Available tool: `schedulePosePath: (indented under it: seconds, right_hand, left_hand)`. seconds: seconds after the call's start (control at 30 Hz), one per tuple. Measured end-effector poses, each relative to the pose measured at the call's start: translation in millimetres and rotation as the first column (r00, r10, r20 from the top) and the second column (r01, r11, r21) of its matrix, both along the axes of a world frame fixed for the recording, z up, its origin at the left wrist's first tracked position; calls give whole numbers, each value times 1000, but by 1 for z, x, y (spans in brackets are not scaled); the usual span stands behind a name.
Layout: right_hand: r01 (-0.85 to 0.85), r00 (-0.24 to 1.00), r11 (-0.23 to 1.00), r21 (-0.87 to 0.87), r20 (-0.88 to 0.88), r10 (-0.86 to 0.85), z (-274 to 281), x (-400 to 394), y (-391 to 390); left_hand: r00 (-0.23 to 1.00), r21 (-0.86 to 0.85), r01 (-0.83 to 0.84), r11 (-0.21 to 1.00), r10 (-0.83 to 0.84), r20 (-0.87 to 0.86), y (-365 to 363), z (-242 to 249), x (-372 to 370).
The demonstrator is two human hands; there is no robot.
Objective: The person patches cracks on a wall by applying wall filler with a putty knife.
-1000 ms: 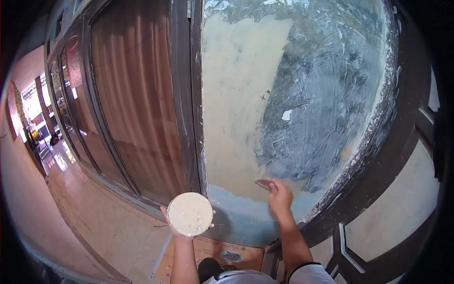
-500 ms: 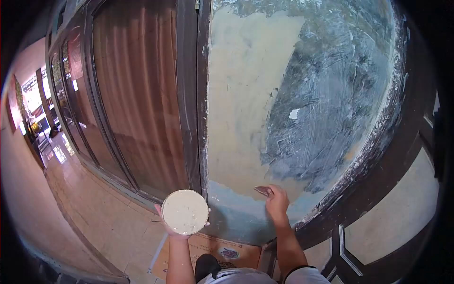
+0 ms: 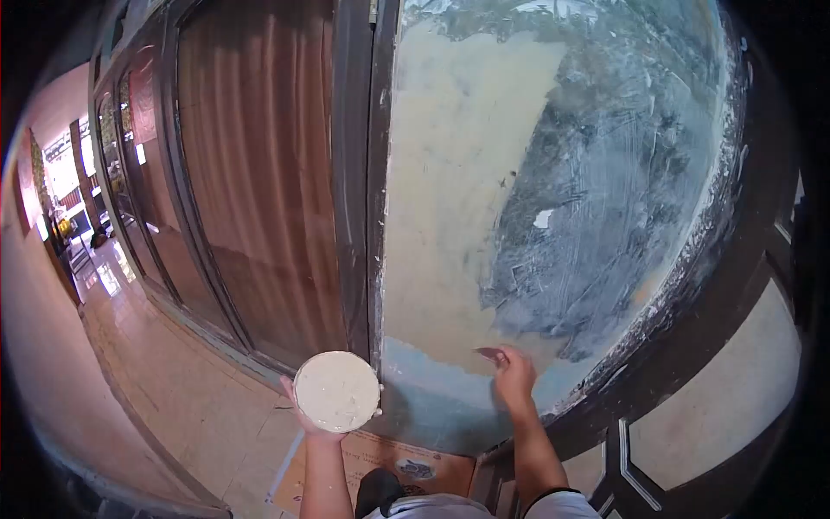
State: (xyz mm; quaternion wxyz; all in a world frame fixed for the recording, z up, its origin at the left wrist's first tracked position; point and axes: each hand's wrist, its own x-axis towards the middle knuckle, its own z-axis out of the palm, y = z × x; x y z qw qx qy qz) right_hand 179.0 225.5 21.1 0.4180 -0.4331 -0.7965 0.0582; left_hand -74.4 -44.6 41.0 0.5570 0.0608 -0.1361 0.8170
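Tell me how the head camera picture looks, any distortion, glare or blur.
Head view: strong fisheye bend, with black corners and the door frame curving; bright overexposed daylight far left down the corridor; the wall evenly lit; the right hand and scraper slightly soft; the left hand holds a sharp-looking round tub.

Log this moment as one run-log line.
left hand: holds round putty dish | right hand: presses scraper to wall

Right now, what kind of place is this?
Probably a veranda or corridor of a building under repair: a patchy wall half-coated in cream putty, dark wooden doors, and a tiled floor leading to a bright opening.
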Motion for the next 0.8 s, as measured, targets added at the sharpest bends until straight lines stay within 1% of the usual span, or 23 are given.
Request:
schedulePosePath:
  seconds: [0.03,0.07,0.13,0.17,0.23,0.27,0.33,0.37,0.43,0.47,0.5,0.53,0.6,0.63,0.67,0.7,0.73,0.77,0.8]
  right_hand:
    - [-5,998,1000,-24,-70,3,16,0,7]
    - [-16,997,1000,-26,-72,14,39,-1,11]
    - [46,970,987,153,-241,-8,82,3,9]
    - [50,971,988,147,-240,-14,91,8,1]
    - [14,972,991,136,-235,19,104,15,-7]
    - [16,972,990,138,-233,17,90,15,-8]
    - [-43,986,999,-10,-159,41,33,10,-11]
    - [-46,987,999,-7,-156,45,14,6,-12]
    - [-3,1000,995,-96,29,6,-1,-4,-17]
    - [-8,1000,995,-98,28,11,-2,-3,-10]
    - [11,996,997,-76,-82,-17,19,-6,-8]
    - [30,980,998,-49,-195,-39,44,-10,-2]
    - [26,940,980,199,-338,44,88,-2,10]
    - [22,941,980,200,-334,47,113,0,2]
    - [-63,906,982,179,-403,131,139,3,-10]
    - [-150,856,975,164,-473,211,159,5,-21]
    - [-155,853,974,168,-474,217,171,6,-30]
    - [-293,855,921,257,-360,372,179,5,-39]
    - [-428,829,843,324,-232,510,187,5,-49]
  left_hand:
    - [997,-17,8,1000,-9,-83,-3,-8,-5]
    - [995,-21,-21,1000,19,-102,-4,-13,-8]
    - [997,-99,-68,993,63,-54,-8,-16,-8]
    - [997,-105,-63,993,58,-53,-10,-14,-6]
    - [998,-38,-24,999,26,63,-9,-9,-1]
    - [998,-36,-21,999,24,65,-8,-9,1]
    - [998,13,-8,1000,7,70,-7,-9,4]
    - [997,-12,0,1000,1,80,-7,-10,4]
    - [998,-8,5,1000,-5,62,-8,-8,6]
    - [999,-9,15,1000,-15,42,-9,-7,7]
    - [997,-25,15,1000,-17,-74,-8,-17,2]
    - [997,-17,3,1000,-4,-76,-5,-19,-1]
    - [972,-91,-40,995,18,-235,-2,-23,-2]
    - [971,-46,-10,999,-1,-240,1,-22,-1]
    - [971,-43,-12,999,2,-239,4,-19,2]
    - [957,-74,-36,997,13,-289,7,-14,5]
    - [940,-102,-63,993,24,-339,10,-5,8]
    - [949,-117,-31,993,-7,-314,11,6,11]
    - [949,-118,-37,992,-3,-317,12,15,13]
